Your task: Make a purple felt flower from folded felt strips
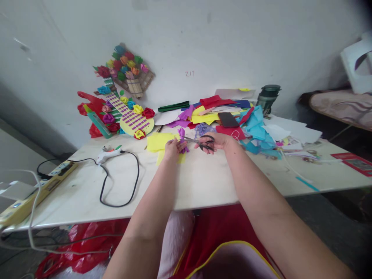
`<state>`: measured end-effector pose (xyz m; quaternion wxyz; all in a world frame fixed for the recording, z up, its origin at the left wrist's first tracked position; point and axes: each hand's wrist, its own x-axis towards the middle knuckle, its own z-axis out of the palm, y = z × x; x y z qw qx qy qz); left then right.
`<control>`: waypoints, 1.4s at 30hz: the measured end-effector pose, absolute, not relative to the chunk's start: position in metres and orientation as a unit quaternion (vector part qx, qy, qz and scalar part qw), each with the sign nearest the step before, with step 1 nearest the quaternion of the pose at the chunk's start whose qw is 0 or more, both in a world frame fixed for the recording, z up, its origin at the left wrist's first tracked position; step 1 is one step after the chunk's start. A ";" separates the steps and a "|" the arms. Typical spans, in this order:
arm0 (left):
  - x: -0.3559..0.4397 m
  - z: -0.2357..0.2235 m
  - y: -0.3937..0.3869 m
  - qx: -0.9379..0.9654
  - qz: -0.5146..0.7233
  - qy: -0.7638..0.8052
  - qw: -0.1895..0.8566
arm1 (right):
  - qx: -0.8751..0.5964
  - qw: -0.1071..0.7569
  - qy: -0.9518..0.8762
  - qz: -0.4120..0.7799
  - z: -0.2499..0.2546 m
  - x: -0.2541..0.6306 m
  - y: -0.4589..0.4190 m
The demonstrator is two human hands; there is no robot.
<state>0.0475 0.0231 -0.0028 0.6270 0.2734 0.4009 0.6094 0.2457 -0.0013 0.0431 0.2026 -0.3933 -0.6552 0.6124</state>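
Observation:
My right hand (211, 142) is closed round the dark handles of a pair of scissors (207, 140), whose blades point left. Facing it, my left hand (173, 148) pinches a gathered strip of purple crepe paper (181, 135). The blades reach across the purple paper close to my left fingertips; whether they are cutting it cannot be made out. Behind and beneath my left hand lies yellow crepe paper (158, 142) on the table. A lavender mesh-like piece (204, 129) rests just beyond the scissors.
A hot glue gun (109, 155) with a looping black cord lies left, near a power strip (55, 178). Farther back stand a flower-decorated paper guitar (136, 123) and a green bottle (99, 124). Coloured paper, a phone (228, 119), blue crepe paper (257, 130) and a dark tumbler (267, 99) fill the back right.

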 end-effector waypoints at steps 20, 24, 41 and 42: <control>0.053 -0.003 0.023 0.253 0.616 0.395 0.633 | -0.417 0.220 -0.632 0.615 0.029 0.223 0.006; 0.054 -0.004 0.023 0.267 0.604 0.404 0.632 | -0.421 0.228 -0.629 0.613 0.026 0.218 0.007; 0.053 -0.004 0.022 0.326 0.573 0.398 0.638 | -0.472 0.293 -0.595 0.581 0.026 0.200 0.004; 0.053 -0.005 0.022 0.326 0.572 0.399 0.638 | -0.474 0.294 -0.594 0.580 0.026 0.200 0.004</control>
